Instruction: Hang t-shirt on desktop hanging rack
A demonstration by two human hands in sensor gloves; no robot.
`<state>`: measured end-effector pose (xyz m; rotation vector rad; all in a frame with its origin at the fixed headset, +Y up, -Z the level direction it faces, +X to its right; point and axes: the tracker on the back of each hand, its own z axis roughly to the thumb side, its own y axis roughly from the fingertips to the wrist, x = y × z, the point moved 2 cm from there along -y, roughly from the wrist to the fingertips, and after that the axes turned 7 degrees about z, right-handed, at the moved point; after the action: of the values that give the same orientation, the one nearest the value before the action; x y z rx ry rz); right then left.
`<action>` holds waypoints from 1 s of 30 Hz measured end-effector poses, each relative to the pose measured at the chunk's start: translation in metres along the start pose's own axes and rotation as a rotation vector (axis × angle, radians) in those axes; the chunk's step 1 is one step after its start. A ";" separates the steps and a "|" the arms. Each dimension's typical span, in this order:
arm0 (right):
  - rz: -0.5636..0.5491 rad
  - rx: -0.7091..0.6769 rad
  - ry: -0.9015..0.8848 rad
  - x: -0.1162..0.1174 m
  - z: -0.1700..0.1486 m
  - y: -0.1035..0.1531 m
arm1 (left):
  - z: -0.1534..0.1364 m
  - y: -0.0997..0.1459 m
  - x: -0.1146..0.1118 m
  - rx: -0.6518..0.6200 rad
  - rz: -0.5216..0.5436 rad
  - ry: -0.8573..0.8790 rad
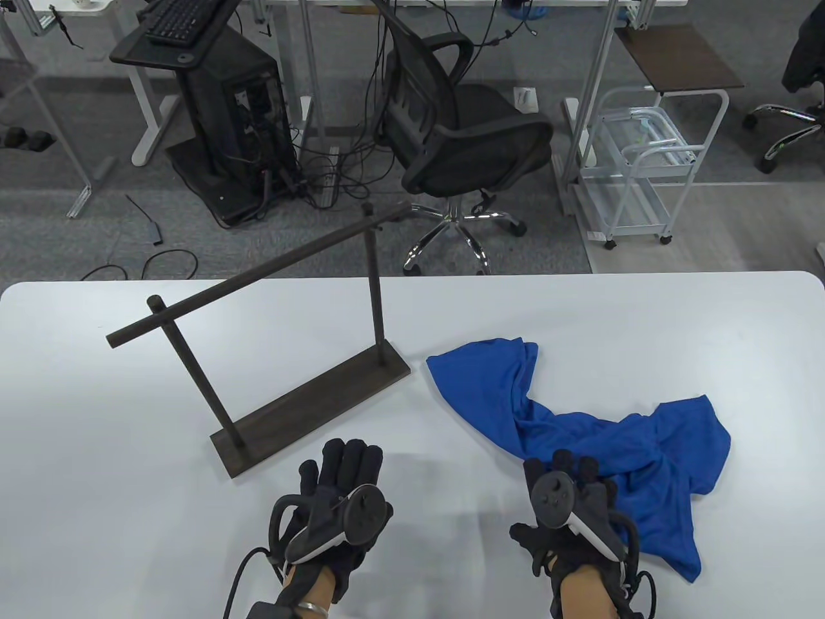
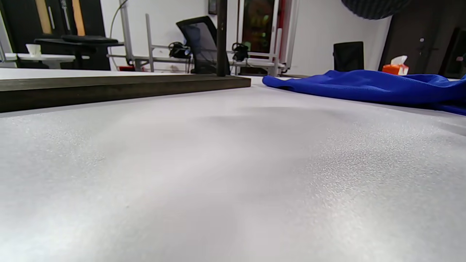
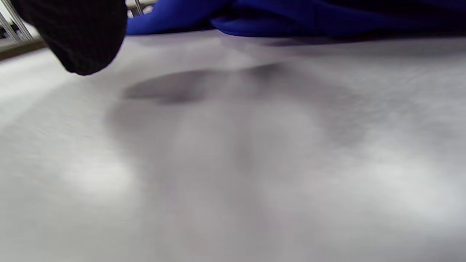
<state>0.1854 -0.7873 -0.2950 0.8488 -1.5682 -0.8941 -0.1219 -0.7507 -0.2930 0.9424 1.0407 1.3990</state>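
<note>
A blue t-shirt (image 1: 599,438) lies crumpled on the right half of the white surface (image 1: 97,483), one part stretching up toward the middle and the rest bunched toward the near right. It touches nothing of the dark wooden hanging rack (image 1: 283,361), which stands to its left on a long flat base set at a slant; two upright posts carry a crossbar that runs from lower left to upper right, past the far edge of the surface.

The right hand (image 1: 570,500) rests at the near edge of the shirt, its fingers (image 1: 573,465) reaching onto the blue cloth (the tracker on its back hides much of them), and I cannot tell whether they pinch the fabric or only lie on it. In the right wrist view a gloved fingertip (image 3: 78,34) hangs just above the surface, with folds of the shirt (image 3: 291,16) close beyond it; that view is blurred.

The left hand (image 1: 335,500) lies flat with its fingers (image 1: 351,461) stretched out and holding nothing, just near of the rack's base and apart from it. The left wrist view looks low across the surface (image 2: 218,174): the edge of the base (image 2: 120,89) runs along the left, one post rises from it, and the shirt (image 2: 367,85) lies off to the right.
</note>
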 end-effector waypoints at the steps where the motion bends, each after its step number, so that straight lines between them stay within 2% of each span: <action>1: 0.004 0.019 0.032 0.000 -0.001 -0.002 | 0.000 0.000 0.000 0.001 -0.004 -0.001; 4: 0.010 0.073 0.100 -0.004 -0.008 -0.008 | -0.001 0.000 0.001 0.005 -0.005 -0.004; 15: 0.078 0.259 0.008 -0.024 -0.044 -0.043 | -0.008 0.000 -0.003 0.035 -0.025 -0.017; 18: 0.096 0.330 0.079 -0.028 -0.045 -0.053 | -0.016 0.000 -0.007 0.064 -0.043 -0.028; 20: 0.155 0.366 0.101 -0.029 -0.046 -0.059 | -0.022 0.001 -0.011 0.093 -0.072 -0.048; 24: 0.216 0.394 0.147 -0.033 -0.043 -0.070 | -0.031 0.003 -0.012 0.130 -0.092 -0.052; 27: 0.233 0.392 0.255 -0.037 -0.035 -0.077 | -0.033 0.004 -0.011 0.141 -0.087 -0.027; 30: 0.276 0.399 0.253 -0.040 -0.033 -0.082 | -0.031 0.004 -0.011 0.132 -0.087 -0.033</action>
<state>0.2300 -0.7934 -0.3818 0.9519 -1.6117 -0.2658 -0.1516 -0.7639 -0.2981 1.0004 1.1465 1.2514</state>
